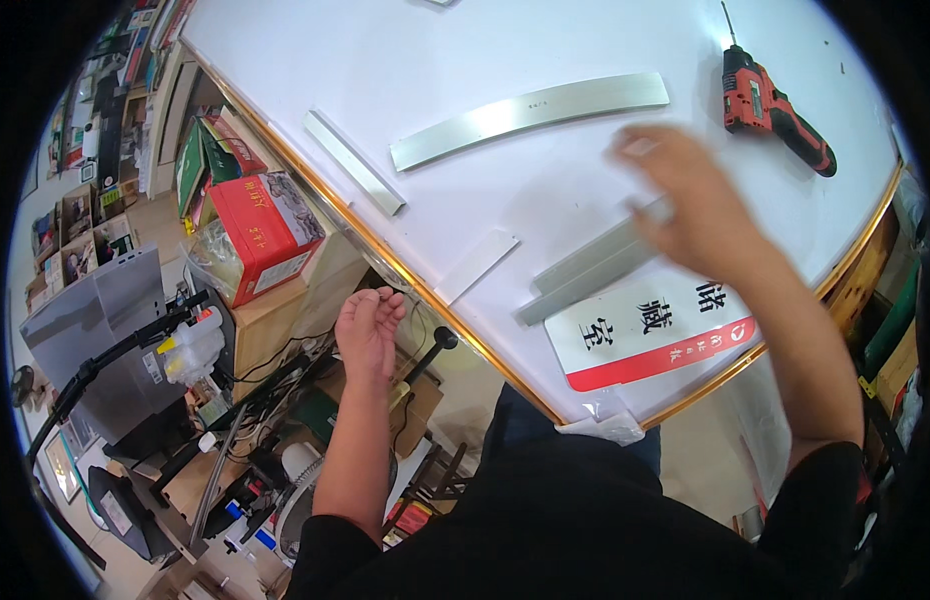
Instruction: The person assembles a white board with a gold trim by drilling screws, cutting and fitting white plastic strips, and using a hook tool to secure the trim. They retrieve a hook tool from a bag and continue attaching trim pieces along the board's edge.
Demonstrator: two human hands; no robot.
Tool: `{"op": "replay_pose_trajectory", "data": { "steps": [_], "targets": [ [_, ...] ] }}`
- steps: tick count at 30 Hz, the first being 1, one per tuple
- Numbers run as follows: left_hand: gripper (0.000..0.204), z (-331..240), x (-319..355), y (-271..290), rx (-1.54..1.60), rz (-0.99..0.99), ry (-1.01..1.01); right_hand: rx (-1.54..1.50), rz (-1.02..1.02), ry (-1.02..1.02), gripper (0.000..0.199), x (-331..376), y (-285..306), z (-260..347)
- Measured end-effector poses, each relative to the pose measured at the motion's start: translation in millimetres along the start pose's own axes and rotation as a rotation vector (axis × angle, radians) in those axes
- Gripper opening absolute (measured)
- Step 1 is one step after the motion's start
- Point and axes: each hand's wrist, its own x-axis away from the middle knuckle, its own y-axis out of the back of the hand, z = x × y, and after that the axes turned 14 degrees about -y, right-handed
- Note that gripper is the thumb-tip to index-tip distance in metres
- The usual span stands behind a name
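A red drill [775,108] lies at the far right of the white table [385,60]. A long curved metal strip [530,118] lies near the middle. A red box [265,232] sits beside the table on the left, near a grey case [95,320].

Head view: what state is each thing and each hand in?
Right hand: blurred, fingers spread, over the grey metal bars.
Left hand: off the table edge, loosely curled, holding nothing visible.
Cordless drill: lying on its side.
Curved metal strip: lying flat.
Sign plate: flat, face up.
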Motion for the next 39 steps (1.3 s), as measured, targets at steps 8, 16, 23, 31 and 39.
{"op": "replay_pose_trajectory", "data": {
  "steps": [8,16,23,31,39],
  "targets": [
    [0.006,12.2,-0.1,-6.8,-0.293,0.184,-0.142,-0.04,0.283,0.18,0.02,-13.8,-124.6,111.5],
    [0.007,24.5,-0.4,4.6,-0.173,0.144,-0.087,0.161,0.389,0.13,0.014,-24.4,-136.9,107.2],
    [0.008,28.4,0.1,10.6,-0.037,0.091,-0.024,0.012,0.368,-0.28,0.028,-30.9,-144.0,139.3],
    [0.007,34.9,9.6,11.6,0.073,0.067,0.112,0.027,0.313,-0.384,0.031,-13.9,-164.9,183.5],
    [0.008,52.8,21.4,24.0,0.206,0.189,0.333,0.113,0.488,-0.462,0.031,36.5,-159.9,182.8]
  ]
}}
